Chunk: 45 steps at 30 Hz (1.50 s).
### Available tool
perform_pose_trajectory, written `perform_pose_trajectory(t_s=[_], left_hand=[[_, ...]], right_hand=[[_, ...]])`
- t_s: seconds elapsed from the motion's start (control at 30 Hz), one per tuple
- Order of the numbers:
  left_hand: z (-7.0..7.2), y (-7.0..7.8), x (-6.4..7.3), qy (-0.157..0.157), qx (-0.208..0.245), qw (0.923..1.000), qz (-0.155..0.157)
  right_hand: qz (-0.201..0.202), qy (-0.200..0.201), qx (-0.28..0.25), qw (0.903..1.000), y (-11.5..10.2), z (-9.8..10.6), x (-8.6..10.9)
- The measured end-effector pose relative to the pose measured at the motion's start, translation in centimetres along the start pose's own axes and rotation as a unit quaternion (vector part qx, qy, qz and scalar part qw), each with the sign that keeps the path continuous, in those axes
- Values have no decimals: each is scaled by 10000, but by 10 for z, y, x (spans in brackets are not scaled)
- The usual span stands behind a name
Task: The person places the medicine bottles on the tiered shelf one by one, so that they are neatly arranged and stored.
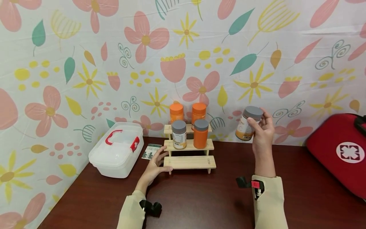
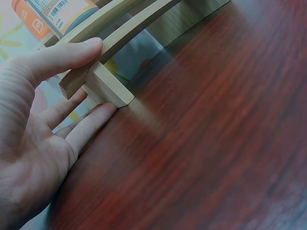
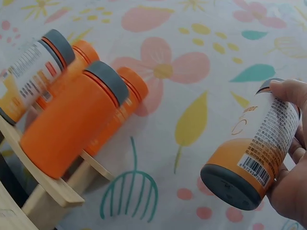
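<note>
My right hand point(image 1: 263, 132) grips a supplement bottle point(image 1: 248, 124) above the table, to the right of a wooden step rack point(image 1: 190, 162). The bottle has a grey lid and a white and orange label; its barcode and dark base show in the right wrist view. My left hand point(image 1: 154, 167) holds the rack's left end, its thumb point(image 2: 72, 55) on the lowest step and its fingers around the leg. On the middle step stand a white-labelled bottle point(image 1: 179, 136) and an orange bottle point(image 1: 201, 136), both grey-lidded. Two orange-lidded bottles point(image 1: 176, 111) stand on the top step, partly hidden.
A clear plastic first-aid box point(image 1: 117, 156) with a red handle stands to the left. Between it and the rack lies a printed blister pack point(image 1: 148, 152). A red bag point(image 1: 328, 143) with a white emblem sits at the far right. Behind the table hangs a floral cloth point(image 1: 171, 38).
</note>
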<state>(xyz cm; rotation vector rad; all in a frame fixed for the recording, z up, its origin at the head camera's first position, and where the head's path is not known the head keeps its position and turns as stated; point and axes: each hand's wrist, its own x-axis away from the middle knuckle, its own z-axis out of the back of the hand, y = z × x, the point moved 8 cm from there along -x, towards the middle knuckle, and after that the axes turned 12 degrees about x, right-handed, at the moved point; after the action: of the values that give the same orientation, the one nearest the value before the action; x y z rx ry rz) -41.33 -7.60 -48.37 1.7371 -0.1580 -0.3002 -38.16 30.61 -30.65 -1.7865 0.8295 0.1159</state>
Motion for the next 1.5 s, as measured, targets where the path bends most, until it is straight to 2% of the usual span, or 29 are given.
perform_pose_trajectory(t_s=[0.27,0.43,0.6,0.7,1.0,1.17,1.37,1.5], left_hand=[[-1,1,3,6,64,10000,-15],[0,-2,4,13,12,10000,-11],[1,-4,5,41,8,10000,-11],[1,-5,4,55,2,10000,-23],[0,-3,3,24,30,10000,-69],[0,-1,3,15,40,9999,-109],[0,0,2,7,42,10000,-88],[-1,2,0,-61,1,9999,-126]], right_hand=[[-167,-654,267,9974,-3,-23,12],[-147,-1199,547,9912,-8,-36,22],[-16,-1893,1007,9767,-9,-53,34],[54,-2143,1315,9679,-7,-63,39],[-10,-2570,1844,9487,-2,-80,48],[-65,-2957,2070,9326,3,-87,54],[60,-3265,2386,9146,10,-98,57],[119,-3431,2410,9078,14,-103,59]])
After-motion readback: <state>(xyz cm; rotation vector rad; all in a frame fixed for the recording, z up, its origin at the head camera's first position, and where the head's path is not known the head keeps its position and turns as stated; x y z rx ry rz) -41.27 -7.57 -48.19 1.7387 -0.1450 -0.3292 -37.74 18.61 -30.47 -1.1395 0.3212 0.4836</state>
